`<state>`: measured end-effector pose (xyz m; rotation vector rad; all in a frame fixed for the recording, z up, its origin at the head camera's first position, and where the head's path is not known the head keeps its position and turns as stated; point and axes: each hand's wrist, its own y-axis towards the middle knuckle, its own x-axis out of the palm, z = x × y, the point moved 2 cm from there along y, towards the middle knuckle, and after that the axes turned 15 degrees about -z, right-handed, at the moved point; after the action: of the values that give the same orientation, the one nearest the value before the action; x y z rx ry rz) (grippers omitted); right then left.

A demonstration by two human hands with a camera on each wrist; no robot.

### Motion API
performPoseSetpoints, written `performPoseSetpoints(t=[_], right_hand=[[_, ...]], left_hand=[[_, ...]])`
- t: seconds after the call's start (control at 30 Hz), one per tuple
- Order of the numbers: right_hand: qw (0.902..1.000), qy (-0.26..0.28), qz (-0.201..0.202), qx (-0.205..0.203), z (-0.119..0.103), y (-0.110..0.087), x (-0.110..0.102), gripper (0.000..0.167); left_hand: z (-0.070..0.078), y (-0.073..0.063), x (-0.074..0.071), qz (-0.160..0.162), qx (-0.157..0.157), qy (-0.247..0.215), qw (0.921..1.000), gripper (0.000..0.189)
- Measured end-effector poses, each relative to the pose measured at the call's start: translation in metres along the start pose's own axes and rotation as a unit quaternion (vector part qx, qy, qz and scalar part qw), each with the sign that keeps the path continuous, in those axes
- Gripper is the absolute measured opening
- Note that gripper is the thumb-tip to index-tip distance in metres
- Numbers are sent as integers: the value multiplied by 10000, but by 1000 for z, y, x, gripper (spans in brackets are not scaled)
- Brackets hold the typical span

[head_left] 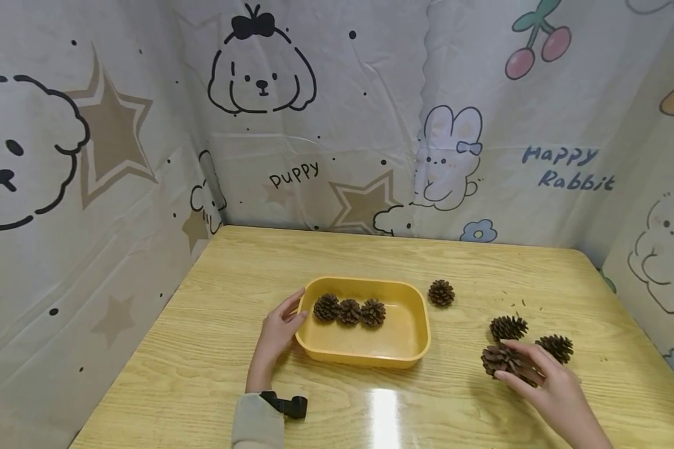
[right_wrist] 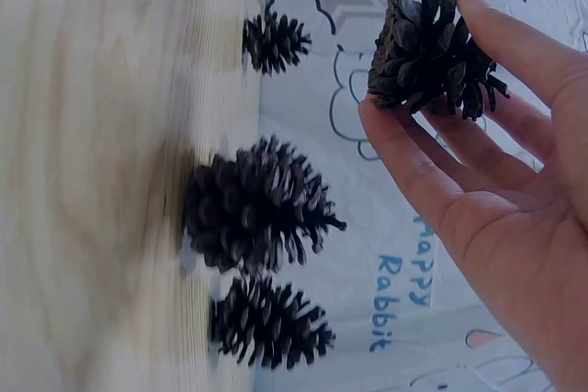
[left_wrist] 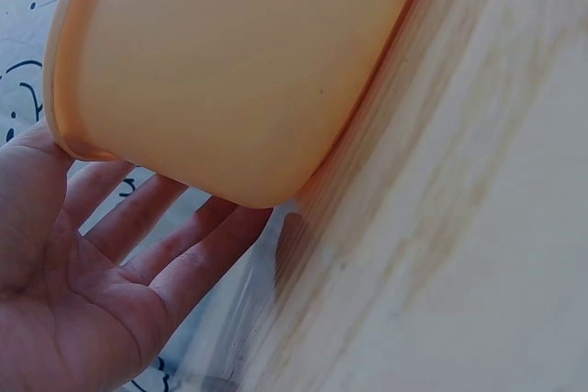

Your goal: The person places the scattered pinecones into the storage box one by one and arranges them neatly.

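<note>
My left hand [head_left: 281, 327] holds the left end of a yellow plastic tray [head_left: 365, 360], thumb at the rim and fingers against the outer wall. In the left wrist view that hand [left_wrist: 110, 263] curves around the tray's end [left_wrist: 230, 71]. Three brown pine cones sit in a row inside, the rightmost pine cone [head_left: 373, 312] near the tray's middle. Between thumb and fingertips my right hand [head_left: 547, 377] pinches another pine cone [head_left: 500, 360]. The right wrist view shows this held pine cone [right_wrist: 423, 52] raised off the table, with the palm behind it.
Two loose pine cones lie just beyond my right hand, one at its fingers [head_left: 508, 327] and one farther right [head_left: 557, 347]. A third pine cone [head_left: 441, 293] lies beside the tray's right end. Small brown flakes dot the wooden table [head_left: 202, 355]. Printed curtains [head_left: 337, 137] hang behind.
</note>
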<state>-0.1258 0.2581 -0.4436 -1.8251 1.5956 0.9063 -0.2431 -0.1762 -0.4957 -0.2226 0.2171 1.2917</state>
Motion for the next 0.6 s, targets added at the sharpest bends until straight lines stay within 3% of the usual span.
performPoseSetpoints(t=[0.23, 0.6], right_hand=[[9997, 186, -130, -122, -11, 13, 5, 51], [9952, 322, -13, -920, -28, 36, 14, 49]], left_hand=[[0, -2, 0, -14, 41, -10, 10000, 50], [7, -2, 1, -48, -32, -219, 9997, 51]])
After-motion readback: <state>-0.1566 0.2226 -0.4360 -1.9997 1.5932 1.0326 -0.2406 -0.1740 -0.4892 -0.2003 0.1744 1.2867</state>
